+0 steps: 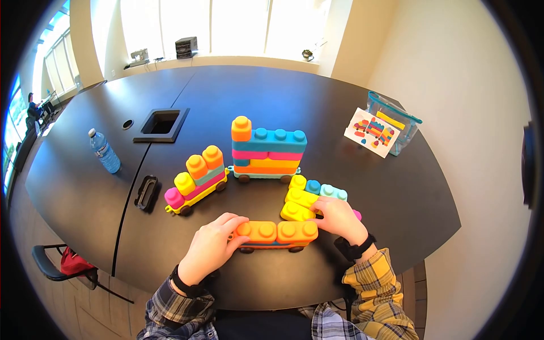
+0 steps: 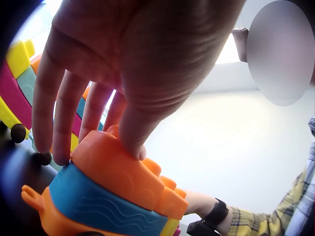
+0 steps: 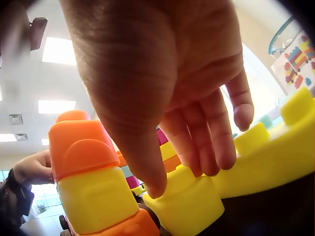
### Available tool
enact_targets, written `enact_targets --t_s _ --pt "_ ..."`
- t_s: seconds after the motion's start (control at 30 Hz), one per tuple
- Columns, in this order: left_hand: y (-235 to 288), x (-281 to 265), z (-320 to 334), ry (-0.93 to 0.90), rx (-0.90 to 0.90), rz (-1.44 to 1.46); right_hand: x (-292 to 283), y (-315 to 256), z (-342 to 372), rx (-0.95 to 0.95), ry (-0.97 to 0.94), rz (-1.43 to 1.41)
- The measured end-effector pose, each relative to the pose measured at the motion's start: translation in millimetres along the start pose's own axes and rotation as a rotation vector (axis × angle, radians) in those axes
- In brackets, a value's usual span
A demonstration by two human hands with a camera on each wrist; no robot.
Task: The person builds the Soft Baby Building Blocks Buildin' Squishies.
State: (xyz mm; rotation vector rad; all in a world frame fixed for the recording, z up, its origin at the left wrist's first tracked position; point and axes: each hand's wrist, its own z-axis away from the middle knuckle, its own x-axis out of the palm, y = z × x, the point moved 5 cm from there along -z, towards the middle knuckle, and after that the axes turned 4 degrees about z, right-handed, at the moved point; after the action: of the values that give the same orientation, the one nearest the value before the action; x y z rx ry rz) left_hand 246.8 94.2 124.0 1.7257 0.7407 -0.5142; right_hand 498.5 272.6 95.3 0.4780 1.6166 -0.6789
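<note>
In front of the person stands an orange wheeled toy wagon, two orange building blocks (image 1: 297,231) along its top. The left hand (image 1: 209,246) grips the left orange block (image 2: 118,164) between thumb and fingers. Under that block a blue block (image 2: 98,196) with wavy lines shows in the left wrist view. Just behind the wagon, the right hand (image 1: 340,218) pinches a yellow building block (image 3: 189,209) with thumb and fingertips. Other loose blocks lie beside it: yellow, a blue block (image 1: 313,186), and a light teal block (image 1: 333,192). A pink one peeks out past the hand.
Two built wagons stand farther back: a tall one (image 1: 269,153) and a stepped one (image 1: 198,182). A water bottle (image 1: 105,152) and a black case (image 1: 147,193) are at left. A picture card (image 1: 371,133) leans on a clear bag (image 1: 409,133) at back right.
</note>
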Motion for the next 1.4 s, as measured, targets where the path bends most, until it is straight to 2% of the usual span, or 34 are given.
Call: enact_targets --t_s 0.17,0.23,0.3,0.37,0.4,0.47,0.57,0.63,0.67,0.77,0.97,1.1,1.17,1.4 --pt "-1 1 0 -0.015 0.009 -0.005 -9 3 -1 -0.027 0.058 -0.073" --pt "0 0 -1 -0.025 0.036 -0.056 -29 5 -2 -0.010 0.195 -0.403" --pt "2 -1 -1 -0.035 0.062 -0.110 -46 -4 0 0.012 0.233 -0.452" --pt "8 -7 -2 0.057 0.084 -0.114 -56 -15 -1 -0.033 0.331 -0.642" --pt "10 -7 -2 0.056 0.083 -0.115 -53 -22 -1 -0.067 0.322 -0.663" --pt "9 -16 -3 0.191 0.028 0.142 -59 -52 2 -0.156 0.306 -0.574" --pt "12 -19 -2 0.201 0.117 0.198 -60 -86 1 -0.174 0.215 -0.485" --pt "12 -19 -2 0.175 0.100 0.173 -52 -102 -2 -0.235 0.129 -0.670" --pt "12 -19 -2 0.150 0.085 0.150 -50 -107 -3 -0.205 0.075 -0.714" --pt "5 -14 -1 0.097 0.089 0.101 -41 -110 -5 -0.205 0.025 -0.652" --pt "5 -10 -3 0.054 0.021 0.129 -30 -107 -5 -0.206 0.021 -0.602" --pt "2 -7 -2 0.119 0.074 0.148 -26 -107 -6 -0.234 0.034 -0.629" --pt "2 -7 -1 0.029 -0.011 0.134 -25 -108 -6 -0.252 0.047 -0.591" --pt "0 -2 2 0.070 0.025 0.131 -25 -110 -2 -0.229 0.118 -0.503"
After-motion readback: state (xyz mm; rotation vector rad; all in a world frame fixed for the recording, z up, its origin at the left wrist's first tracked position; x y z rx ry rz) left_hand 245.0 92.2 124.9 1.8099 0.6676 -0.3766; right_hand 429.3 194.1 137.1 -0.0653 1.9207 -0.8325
